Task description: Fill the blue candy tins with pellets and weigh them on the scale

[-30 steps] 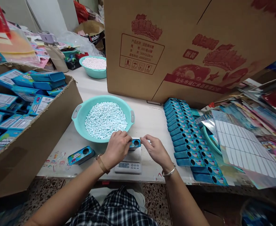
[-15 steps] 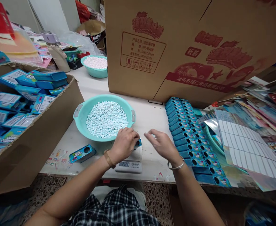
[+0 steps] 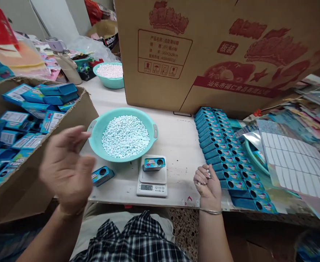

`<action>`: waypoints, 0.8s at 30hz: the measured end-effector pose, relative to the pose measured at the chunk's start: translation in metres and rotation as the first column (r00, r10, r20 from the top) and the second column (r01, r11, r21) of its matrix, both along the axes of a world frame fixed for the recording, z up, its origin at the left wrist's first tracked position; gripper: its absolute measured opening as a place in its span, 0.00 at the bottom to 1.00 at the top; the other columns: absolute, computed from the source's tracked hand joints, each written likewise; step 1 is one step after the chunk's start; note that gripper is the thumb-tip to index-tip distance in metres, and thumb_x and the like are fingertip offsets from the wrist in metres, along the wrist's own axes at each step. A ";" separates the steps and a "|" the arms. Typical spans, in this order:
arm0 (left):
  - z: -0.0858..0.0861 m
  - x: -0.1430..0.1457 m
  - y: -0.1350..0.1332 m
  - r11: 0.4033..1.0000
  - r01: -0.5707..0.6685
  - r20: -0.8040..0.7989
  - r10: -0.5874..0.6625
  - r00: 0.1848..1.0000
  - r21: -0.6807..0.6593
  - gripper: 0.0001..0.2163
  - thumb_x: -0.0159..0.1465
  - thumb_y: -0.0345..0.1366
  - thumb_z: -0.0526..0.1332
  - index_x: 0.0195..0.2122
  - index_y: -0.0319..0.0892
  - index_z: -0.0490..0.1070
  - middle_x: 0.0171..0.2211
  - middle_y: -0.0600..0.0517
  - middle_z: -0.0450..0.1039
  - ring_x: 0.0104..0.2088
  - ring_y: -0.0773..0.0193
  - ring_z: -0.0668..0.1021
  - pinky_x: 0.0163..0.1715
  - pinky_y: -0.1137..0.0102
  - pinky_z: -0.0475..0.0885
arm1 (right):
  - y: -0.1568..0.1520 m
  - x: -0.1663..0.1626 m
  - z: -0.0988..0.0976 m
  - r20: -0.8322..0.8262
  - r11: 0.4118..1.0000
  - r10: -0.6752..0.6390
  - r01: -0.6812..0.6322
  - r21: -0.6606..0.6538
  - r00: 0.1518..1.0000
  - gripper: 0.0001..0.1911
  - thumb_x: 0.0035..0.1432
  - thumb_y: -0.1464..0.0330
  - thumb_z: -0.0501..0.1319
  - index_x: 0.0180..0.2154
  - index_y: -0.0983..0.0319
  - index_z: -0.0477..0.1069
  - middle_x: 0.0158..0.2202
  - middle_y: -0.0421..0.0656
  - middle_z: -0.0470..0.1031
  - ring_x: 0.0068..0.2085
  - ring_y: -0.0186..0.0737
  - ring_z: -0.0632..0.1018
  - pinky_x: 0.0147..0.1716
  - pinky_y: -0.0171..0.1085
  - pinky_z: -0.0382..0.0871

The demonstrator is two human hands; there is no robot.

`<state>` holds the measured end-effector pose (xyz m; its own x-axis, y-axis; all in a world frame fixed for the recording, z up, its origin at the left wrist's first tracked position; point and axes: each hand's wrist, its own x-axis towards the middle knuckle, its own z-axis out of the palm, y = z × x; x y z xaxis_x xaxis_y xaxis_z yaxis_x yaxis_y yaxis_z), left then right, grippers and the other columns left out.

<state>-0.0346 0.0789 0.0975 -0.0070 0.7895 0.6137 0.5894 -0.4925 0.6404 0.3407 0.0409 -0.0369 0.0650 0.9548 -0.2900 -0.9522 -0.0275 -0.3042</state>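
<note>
Keep the small blue rectangular card box [image 3: 152, 165] untouched on the white plastic digital scale [image 3: 153, 177] for a true reading, left hand [image 3: 67, 167] spread and empty, right hand [image 3: 207, 180] curled around a pale pellet [image 3: 208, 174].

A: What about the left hand [image 3: 68, 167]?

B: Gone from the small box [image 3: 153, 164], swung well out to the left, opened wide and blurred, now blocking one end of the lone box [image 3: 102, 176] to its right.

A: And the small box?

B: Uncovered between both hands.

A: With the display [image 3: 146, 187] below it?

B: Switched from a figure starting with 2 to one starting with 1.

A: And the right hand [image 3: 207, 180]?

B: Pulled farther right, turned palm up, curled round pale candy [image 3: 209, 174].
</note>
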 end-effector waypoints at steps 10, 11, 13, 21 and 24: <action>-0.048 0.079 0.021 0.901 0.260 -0.563 -0.422 0.711 -0.346 0.48 0.55 0.63 0.62 0.69 0.43 0.45 0.67 0.36 0.54 0.68 0.34 0.51 0.62 0.32 0.37 | 0.009 -0.014 -0.003 -0.068 0.998 0.059 -0.057 0.029 0.996 0.11 0.68 0.68 0.56 0.31 0.62 0.63 0.19 0.31 0.59 0.16 0.24 0.59 0.14 0.25 0.55; -0.049 0.084 0.023 0.900 0.266 -0.579 -0.427 0.694 -0.345 0.49 0.54 0.63 0.62 0.69 0.43 0.44 0.67 0.36 0.53 0.68 0.35 0.51 0.62 0.32 0.37 | 0.007 -0.016 -0.006 -0.071 0.998 0.065 -0.064 0.017 0.995 0.11 0.68 0.68 0.56 0.31 0.62 0.64 0.19 0.31 0.58 0.16 0.24 0.58 0.14 0.24 0.55; -0.048 0.090 0.026 0.903 0.260 -0.593 -0.421 0.686 -0.341 0.50 0.54 0.63 0.63 0.69 0.43 0.43 0.67 0.36 0.53 0.68 0.35 0.50 0.62 0.32 0.38 | 0.005 -0.020 -0.011 -0.061 0.997 0.074 -0.075 -0.011 0.995 0.11 0.67 0.67 0.57 0.30 0.62 0.64 0.19 0.30 0.58 0.16 0.24 0.57 0.14 0.24 0.54; -0.065 0.081 0.030 0.884 0.168 -0.620 -0.431 0.656 -0.437 0.36 0.58 0.48 0.67 0.64 0.44 0.55 0.60 0.39 0.65 0.66 0.38 0.57 0.62 0.32 0.41 | 0.030 -0.067 0.033 0.680 0.989 0.126 -0.142 -0.033 0.722 0.15 0.58 0.57 0.65 0.30 0.62 0.71 0.18 0.31 0.57 0.17 0.24 0.53 0.15 0.27 0.47; -0.074 0.076 0.024 0.881 0.152 -0.587 -0.419 0.693 -0.449 0.31 0.60 0.45 0.66 0.62 0.45 0.57 0.60 0.41 0.65 0.66 0.40 0.59 0.62 0.33 0.41 | 0.042 -0.090 0.060 0.978 0.943 0.051 -0.333 0.020 0.202 0.15 0.62 0.58 0.61 0.32 0.62 0.75 0.23 0.36 0.69 0.24 0.29 0.66 0.24 0.30 0.59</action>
